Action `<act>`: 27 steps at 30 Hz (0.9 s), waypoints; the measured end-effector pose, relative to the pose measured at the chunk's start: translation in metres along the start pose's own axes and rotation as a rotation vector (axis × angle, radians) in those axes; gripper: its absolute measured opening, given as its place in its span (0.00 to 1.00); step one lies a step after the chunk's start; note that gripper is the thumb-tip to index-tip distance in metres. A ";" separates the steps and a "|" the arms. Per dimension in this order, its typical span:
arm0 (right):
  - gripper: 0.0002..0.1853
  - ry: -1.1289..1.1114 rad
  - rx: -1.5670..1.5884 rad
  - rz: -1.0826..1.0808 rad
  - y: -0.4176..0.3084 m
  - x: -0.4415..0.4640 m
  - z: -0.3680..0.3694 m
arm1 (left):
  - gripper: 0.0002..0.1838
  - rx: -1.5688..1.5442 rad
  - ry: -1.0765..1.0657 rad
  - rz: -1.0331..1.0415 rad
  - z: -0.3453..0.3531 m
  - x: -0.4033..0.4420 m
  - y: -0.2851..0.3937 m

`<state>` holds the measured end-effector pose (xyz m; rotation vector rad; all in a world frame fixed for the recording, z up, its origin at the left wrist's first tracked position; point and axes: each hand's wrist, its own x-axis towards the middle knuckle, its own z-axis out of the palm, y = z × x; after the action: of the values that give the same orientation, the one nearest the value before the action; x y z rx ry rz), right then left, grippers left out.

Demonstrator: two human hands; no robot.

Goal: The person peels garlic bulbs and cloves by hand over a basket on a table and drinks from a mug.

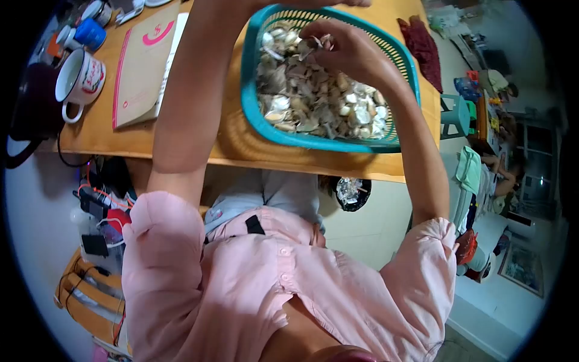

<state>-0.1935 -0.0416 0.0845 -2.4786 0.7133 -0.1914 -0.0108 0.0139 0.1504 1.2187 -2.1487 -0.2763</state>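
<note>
The right hand [356, 53], its fingertips drawn together, pinched a thin, papery flake [315, 44] above the teal plastic basket [319, 143], a rounded oblong with slatted walls that stood on the smooth wooden table [96, 136]. Inside lay a loose heap of dry, curled, greyish-brown skins [319, 90], with plump, pale, rounded pieces [362, 114] clustered toward its edges. The left hand [301, 2] was near the basket's far rim, too cropped to tell whether it held anything.

The wooden surface [120, 140] carried a teal basket [325, 143] at upper centre, a notebook [142, 72] and mug [89, 78] upper left, maroon cloth [420, 51] upper right.
</note>
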 end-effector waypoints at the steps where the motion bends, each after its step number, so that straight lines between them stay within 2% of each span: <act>1: 0.22 -0.083 0.333 0.107 0.005 -0.002 -0.013 | 0.12 0.018 -0.057 -0.008 0.001 0.003 -0.001; 2: 0.24 0.016 0.541 0.099 0.009 -0.011 -0.024 | 0.12 0.037 -0.115 -0.014 -0.001 0.006 0.002; 3: 0.21 0.098 0.782 0.150 0.012 -0.020 -0.035 | 0.13 0.056 -0.172 -0.020 -0.002 0.009 0.005; 5: 0.18 0.092 1.140 0.127 0.025 -0.035 -0.055 | 0.13 -0.037 -0.150 0.013 0.001 0.013 0.013; 6: 0.17 0.057 1.258 0.094 0.033 -0.039 -0.061 | 0.12 -0.167 -0.052 0.116 0.006 0.012 0.012; 7: 0.18 0.133 1.285 0.086 0.036 -0.043 -0.060 | 0.11 -0.110 0.041 0.214 0.010 0.013 0.016; 9: 0.19 0.116 1.319 0.068 0.039 -0.047 -0.063 | 0.23 -0.323 -0.062 -0.009 0.022 0.021 0.018; 11: 0.22 0.115 1.313 0.084 0.034 -0.045 -0.068 | 0.19 -0.204 0.085 0.197 0.031 0.028 0.012; 12: 0.23 0.119 1.228 0.083 0.031 -0.045 -0.071 | 0.16 -0.324 0.099 0.125 0.036 0.028 0.013; 14: 0.28 0.092 1.070 0.054 0.033 -0.046 -0.075 | 0.15 -0.334 0.066 0.082 0.033 0.027 0.014; 17: 0.29 0.100 0.931 0.034 0.027 -0.048 -0.081 | 0.13 -0.421 -0.009 -0.018 0.028 0.026 0.017; 18: 0.24 0.140 0.914 -0.024 0.024 -0.048 -0.080 | 0.12 -0.454 -0.005 -0.098 0.026 0.027 0.018; 19: 0.24 0.137 0.920 -0.031 0.020 -0.047 -0.081 | 0.11 -0.489 0.001 -0.178 0.024 0.027 0.017; 21: 0.20 0.158 0.767 -0.062 0.013 -0.046 -0.084 | 0.11 -0.531 -0.019 -0.201 0.022 0.027 0.014; 24: 0.19 0.111 0.741 -0.042 0.013 -0.051 -0.088 | 0.11 -0.633 -0.069 -0.182 0.020 0.025 0.015; 26: 0.19 0.110 0.675 -0.022 0.016 -0.054 -0.092 | 0.11 -0.448 -0.023 -0.113 0.018 0.022 0.012; 27: 0.19 0.109 0.677 -0.012 0.016 -0.057 -0.093 | 0.11 -0.458 -0.026 -0.115 0.017 0.020 0.012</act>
<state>-0.2750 -0.0658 0.1543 -1.8342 0.5576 -0.4871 -0.0365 0.0020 0.1516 1.0710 -1.8945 -0.7894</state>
